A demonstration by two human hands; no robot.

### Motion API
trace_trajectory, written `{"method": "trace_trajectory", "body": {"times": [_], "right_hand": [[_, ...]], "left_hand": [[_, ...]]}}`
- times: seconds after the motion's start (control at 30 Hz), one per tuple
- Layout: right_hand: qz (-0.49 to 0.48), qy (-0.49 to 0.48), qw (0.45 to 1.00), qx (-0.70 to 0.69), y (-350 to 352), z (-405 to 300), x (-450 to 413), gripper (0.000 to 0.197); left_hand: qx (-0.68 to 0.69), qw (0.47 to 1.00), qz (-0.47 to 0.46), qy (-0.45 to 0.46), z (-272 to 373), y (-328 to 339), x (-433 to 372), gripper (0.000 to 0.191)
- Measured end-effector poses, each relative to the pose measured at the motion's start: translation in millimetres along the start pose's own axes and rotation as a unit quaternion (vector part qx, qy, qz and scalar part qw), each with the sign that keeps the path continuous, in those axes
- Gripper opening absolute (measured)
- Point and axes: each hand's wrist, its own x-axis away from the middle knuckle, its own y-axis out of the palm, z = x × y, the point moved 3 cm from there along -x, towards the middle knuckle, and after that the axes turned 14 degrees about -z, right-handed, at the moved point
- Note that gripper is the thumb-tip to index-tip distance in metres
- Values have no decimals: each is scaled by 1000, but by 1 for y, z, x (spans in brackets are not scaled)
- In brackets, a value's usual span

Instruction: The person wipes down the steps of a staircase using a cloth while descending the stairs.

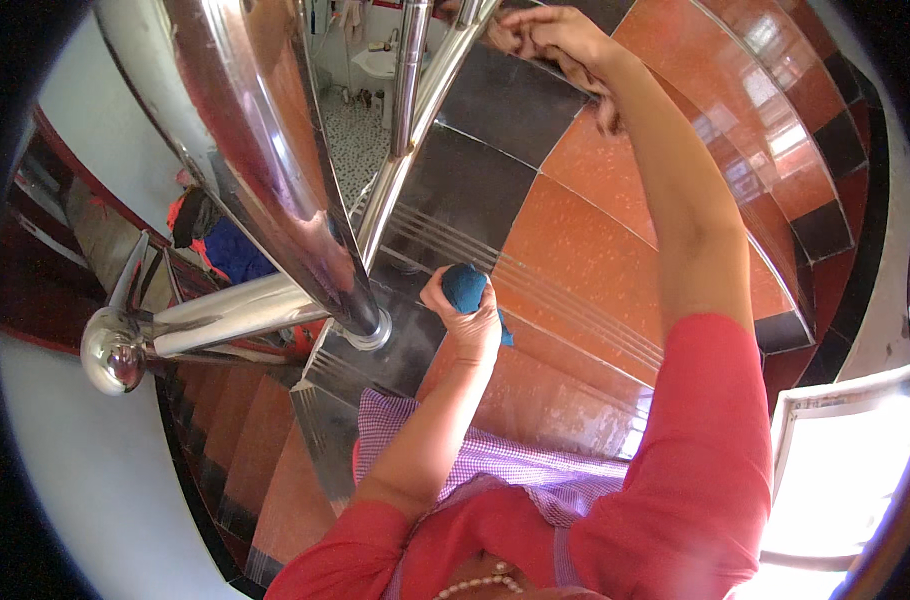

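Note:
My left hand (pixel 471 324) is closed around a bunched blue cloth (pixel 464 288), with a loose end of it showing past the wrist side. It is held over the stair treads, right of the foot of a thick polished metal post (pixel 320 247). My right hand (pixel 564 36) reaches far out at the top, close to the metal handrail (pixel 417 124). Its fingers are bent and blurred. A brownish blurred shape (pixel 609 116) hangs below that hand; whether it is held, and what it is, I cannot tell.
Orange and black tiled stairs (pixel 590 247) curve up to the right, with lower steps (pixel 252 427) at left. A metal ball end (pixel 114 351) caps the rail. Beyond the rails are a white washbasin (pixel 376 63) and a pebbled floor (pixel 350 142). A bright window (pixel 837 472) stands right.

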Motion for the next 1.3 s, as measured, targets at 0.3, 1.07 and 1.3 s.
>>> {"method": "trace_trajectory", "body": {"times": [0.3, 1.07, 1.3], "right_hand": [[-35, 30, 915, -400, 128, 78, 258, 62], [207, 90, 879, 419, 238, 43, 51, 44], [-149, -175, 949, 215, 330, 28, 171, 25]], "left_hand": [[20, 998, -23, -63, 10, 2, -4, 59], [387, 907, 20, -166, 67, -74, -7, 40], [198, 976, 31, 83, 65, -97, -7, 21]]}}
